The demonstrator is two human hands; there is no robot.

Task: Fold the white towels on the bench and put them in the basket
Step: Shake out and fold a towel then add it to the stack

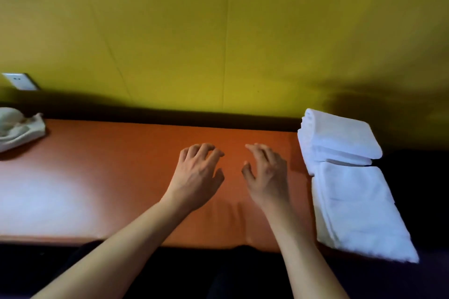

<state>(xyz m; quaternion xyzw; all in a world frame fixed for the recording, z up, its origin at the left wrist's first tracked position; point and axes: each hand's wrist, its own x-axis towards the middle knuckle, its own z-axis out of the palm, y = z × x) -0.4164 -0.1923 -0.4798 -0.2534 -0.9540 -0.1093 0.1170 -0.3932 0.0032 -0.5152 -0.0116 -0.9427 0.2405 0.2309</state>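
No words or labels can be read anywhere. A white plate point(20, 81) is seen on the wall at 9 o'clock, and two small dark marks are on it, but it is too blurred to be made out. A crumpled towel point(18, 128) is lying on the worktop point(109, 165) at 9 o'clock, and part of it is cut off by the left edge. Two folded towels point(349, 177) are seen at 3 o'clock, at the right end of the worktop, one behind the other and touching. The near corner of the front one is hanging past the worktop's edge. What is under them on the right is lost in the dark, so no basket can be made out.

The left hand point(196, 175) and right hand point(266, 177) are held side by side in the middle, palms down, over the bare worktop. Each grip is loose, with the fingers spread and bent, and nothing is held. Whether the fingertips touch the surface cannot be told.

The worktop is orange, smooth and shiny. The wall point(218, 31) behind is yellow-green, with thin lines running down it. The floor below is dark.
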